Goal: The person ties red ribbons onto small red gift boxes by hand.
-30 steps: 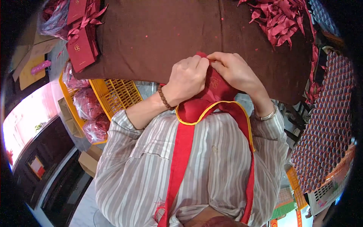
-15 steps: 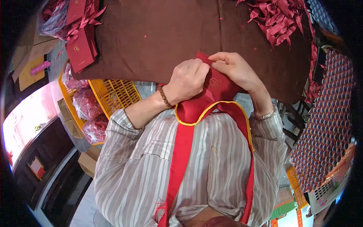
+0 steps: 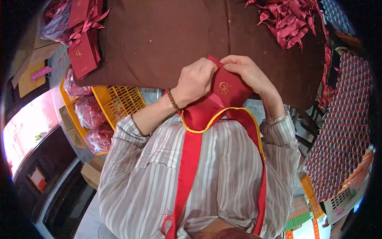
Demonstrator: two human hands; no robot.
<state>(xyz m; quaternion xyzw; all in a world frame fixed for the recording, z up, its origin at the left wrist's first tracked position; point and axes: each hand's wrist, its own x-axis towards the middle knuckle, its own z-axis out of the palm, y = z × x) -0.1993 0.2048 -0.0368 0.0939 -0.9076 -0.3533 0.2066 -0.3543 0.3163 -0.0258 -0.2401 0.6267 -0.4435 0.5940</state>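
Head view shows both hands at a dark red packet (image 3: pixel 230 85), held just beyond the near edge of the brown-covered worktop (image 3: pixel 175 40), its top tip reaching over that edge. The left hand (image 3: pixel 194 81) is clenched, pinching the packet's upper left side; the right hand (image 3: pixel 253 77) grips the upper right, fingers curled over the border, though the contact beneath is hidden.

The step in hand looks like fine finger work at the top edge, perhaps spreading or straightening it. The next move seems to call for the left pinch to hold the packet steady while the right fingertips work along the border without creasing it.

The packet is plain wine red, flat-faced and tilted, with a gold emblem (image 3: pixel 224 88) in the middle of its face. It looks thin and fairly stiff; whether it is card or cloth, I cannot tell. Behind it hangs a red apron (image 3: pixel 189 153) trimmed in yellow. Similar packets (image 3: pixel 84 57) are piled on the worktop's left edge with ribbon across them, and loose red ribbons (image 3: pixel 288 24) lie heaped toward its far right corner.
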